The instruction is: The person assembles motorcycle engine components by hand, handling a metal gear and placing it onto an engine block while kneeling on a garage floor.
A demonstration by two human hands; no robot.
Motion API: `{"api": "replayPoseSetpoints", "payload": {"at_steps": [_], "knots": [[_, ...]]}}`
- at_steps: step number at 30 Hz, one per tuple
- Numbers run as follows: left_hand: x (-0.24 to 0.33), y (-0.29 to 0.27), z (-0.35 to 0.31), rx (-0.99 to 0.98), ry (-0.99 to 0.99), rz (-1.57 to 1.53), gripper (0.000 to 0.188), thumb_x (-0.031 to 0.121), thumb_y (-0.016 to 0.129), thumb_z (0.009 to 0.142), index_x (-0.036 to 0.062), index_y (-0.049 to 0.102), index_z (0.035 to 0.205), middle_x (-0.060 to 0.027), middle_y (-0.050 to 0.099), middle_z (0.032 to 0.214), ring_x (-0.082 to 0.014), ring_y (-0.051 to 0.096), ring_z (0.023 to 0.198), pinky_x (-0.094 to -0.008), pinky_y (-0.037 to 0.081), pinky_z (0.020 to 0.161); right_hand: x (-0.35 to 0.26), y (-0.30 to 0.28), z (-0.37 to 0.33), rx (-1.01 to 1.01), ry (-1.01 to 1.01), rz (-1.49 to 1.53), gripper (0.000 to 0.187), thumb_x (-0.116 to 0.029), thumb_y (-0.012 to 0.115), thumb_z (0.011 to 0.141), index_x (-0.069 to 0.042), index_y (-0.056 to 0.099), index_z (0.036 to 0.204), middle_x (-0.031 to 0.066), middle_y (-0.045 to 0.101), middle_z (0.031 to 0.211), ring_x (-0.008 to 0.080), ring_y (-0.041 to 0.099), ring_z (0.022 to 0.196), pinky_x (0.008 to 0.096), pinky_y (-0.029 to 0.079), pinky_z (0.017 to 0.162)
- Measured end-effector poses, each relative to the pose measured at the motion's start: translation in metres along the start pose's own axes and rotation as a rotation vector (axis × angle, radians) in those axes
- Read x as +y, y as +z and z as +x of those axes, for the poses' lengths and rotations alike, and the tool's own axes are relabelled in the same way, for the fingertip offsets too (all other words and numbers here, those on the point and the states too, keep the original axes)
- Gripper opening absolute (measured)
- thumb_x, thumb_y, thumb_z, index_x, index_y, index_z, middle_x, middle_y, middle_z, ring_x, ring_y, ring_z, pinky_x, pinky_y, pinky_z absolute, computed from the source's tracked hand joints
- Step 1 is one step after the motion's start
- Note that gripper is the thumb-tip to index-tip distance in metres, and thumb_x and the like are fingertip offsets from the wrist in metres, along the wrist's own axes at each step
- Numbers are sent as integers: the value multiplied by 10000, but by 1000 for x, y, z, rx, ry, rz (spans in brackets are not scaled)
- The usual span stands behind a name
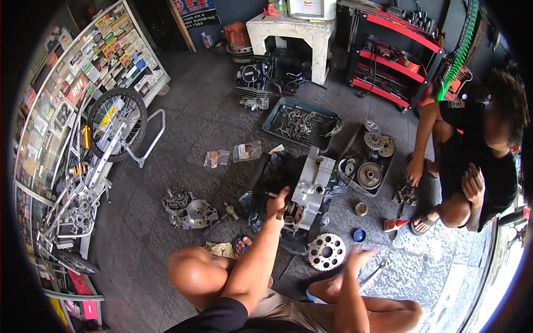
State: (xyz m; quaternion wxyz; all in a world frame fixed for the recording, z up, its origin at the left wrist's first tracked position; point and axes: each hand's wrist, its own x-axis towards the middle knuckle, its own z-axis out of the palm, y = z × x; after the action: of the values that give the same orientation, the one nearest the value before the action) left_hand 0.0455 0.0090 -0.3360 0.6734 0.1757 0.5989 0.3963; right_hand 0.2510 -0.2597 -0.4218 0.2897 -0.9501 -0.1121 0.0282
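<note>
Left arm stretched forward, left hand (277, 203) in a closed grip, right hand (360, 258) lifted (fingers spread, blurred)

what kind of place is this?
Most likely a motorcycle repair shop: a split engine case on the floor, trays of gears and bolts, and a stripped bike frame with wheel at left.

The engine case (308, 191) is set on the floor (183, 127) ahead of the knees, with the left hand (277, 204) laid on its near left edge. The right hand (360, 258) is held just right of the sprocket (326, 251), which lies nearer than the case. A second engine half (189, 209) lies to the left. 2 trays are placed behind: the parts tray (272, 123) farther back, the gear tray (348, 183) to the right. A wheel (117, 123) is propped at far left.
</note>
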Motion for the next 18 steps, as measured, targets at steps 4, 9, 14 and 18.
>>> {"api": "replayPoseSetpoints", "payload": {"at_steps": [4,9,14,18], "knots": [[12,11,-25,45,-8,56,620,369,849,716,-71,659,1109,-121,688,1060,-221,654,879,-363,503,810,91,-50,120,531,507,-387,728,-345,625,854,146,396,1340,352,547,1241,432,604,1082,488,510,909],[18,-8,-15,72,25,1,610,323,850,723,-58,652,1155,-112,683,1122,-219,648,956,-353,490,863,99,-62,122,-59,552,29,437,-308,659,847,8,598,1143,188,658,1102,321,669,977,442,549,832],[9,25,-25,43,-31,34,610,321,848,726,-68,649,1153,-115,684,1121,-223,649,952,-352,490,860,128,-15,133,-499,-47,-517,213,-205,619,854,-64,747,948,122,738,960,256,725,862,395,578,729],[8,-13,-8,89,49,41,583,324,843,733,-78,664,1115,-122,695,1084,-228,658,907,-356,497,840,93,48,79,-591,-233,-822,224,-164,597,840,-34,735,959,179,723,996,318,713,930,396,569,768]]}}
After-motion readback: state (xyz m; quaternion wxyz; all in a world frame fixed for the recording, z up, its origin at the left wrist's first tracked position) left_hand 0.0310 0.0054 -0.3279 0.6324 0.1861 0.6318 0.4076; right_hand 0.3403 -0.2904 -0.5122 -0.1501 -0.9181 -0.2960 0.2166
